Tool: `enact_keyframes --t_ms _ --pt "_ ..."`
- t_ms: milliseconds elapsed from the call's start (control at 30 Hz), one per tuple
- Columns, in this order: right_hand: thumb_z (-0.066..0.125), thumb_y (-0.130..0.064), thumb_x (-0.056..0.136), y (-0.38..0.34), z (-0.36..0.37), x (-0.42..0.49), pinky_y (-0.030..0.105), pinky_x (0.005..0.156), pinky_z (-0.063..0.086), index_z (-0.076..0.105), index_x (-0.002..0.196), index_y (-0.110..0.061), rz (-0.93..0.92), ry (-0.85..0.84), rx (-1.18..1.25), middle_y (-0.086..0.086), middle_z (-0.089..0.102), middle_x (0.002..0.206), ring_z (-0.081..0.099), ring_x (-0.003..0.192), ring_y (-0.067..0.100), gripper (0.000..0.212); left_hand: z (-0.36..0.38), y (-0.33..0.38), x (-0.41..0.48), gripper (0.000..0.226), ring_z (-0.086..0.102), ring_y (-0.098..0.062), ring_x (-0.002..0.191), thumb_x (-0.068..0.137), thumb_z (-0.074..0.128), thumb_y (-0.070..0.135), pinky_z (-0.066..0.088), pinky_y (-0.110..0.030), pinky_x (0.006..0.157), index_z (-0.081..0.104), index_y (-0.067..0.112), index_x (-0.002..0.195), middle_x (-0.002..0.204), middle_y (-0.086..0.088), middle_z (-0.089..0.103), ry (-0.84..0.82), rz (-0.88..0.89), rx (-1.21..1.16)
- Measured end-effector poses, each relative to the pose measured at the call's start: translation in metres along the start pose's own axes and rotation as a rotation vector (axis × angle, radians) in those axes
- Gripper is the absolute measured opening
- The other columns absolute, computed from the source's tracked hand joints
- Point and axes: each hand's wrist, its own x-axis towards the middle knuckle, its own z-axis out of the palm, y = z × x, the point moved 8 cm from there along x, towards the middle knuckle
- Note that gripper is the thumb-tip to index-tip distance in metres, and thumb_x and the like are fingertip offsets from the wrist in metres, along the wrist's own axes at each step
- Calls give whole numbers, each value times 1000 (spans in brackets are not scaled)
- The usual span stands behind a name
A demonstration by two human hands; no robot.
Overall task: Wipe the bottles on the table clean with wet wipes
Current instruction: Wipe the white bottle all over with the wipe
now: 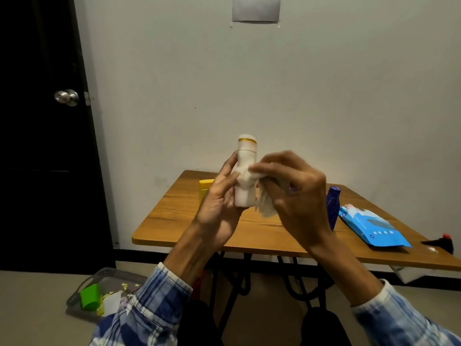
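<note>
Plaid sleeves [159, 295] nearest. Left hand [219, 196] grips white bottle [245, 156] low on body, upright, raised between hands above worktop [262, 233]. Right hand [294, 196] pinches wet wipe [264, 208] against bottle's middle. Bottle looks light, rigid, smooth; probably slippery once wet, so low body grip suits.

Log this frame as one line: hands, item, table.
left hand: holds white bottle upright above table | right hand: presses wet wipe on bottle | on table: yellow bottle, blue bottle, wipes pack
</note>
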Motion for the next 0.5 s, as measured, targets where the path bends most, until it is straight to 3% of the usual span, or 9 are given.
enact_keyframes --t_ms 100,267,400,500 --pt "70 1 89 2 -13 18 8 80 50 74 107 -5 31 122 4 11 65 107 61 97 8 20 5 2 2 64 58 -26 125 91 64 22 57 -37 86 41 26 151 146 -16 54 -14 58 94" --pt "71 -4 88 -5 7 3 7 85 48 71 116 -5 -14 -64 9 12 61 111 55 100 4 28 3 7 -2 80 52 -28 137 82 76 25 50 -43 106 39 27 152 149 -11 53 -22 88 57" --pt "73 -1 85 7 -11 25 15 76 52 73 110 -10 26 2 15 8 62 101 59 92 7 26 9 2 -1 55 57 -22 131 100 50 24 56 -32 95 38 26 154 148 -7 54 -20 65 127" --pt "73 -5 86 -2 -7 29 9 77 50 74 108 -8 7 2 -38 10 59 104 57 91 10 22 7 1 1 48 69 -13 110 108 31 36 59 -29 87 40 19 152 135 -9 64 31 43 120"
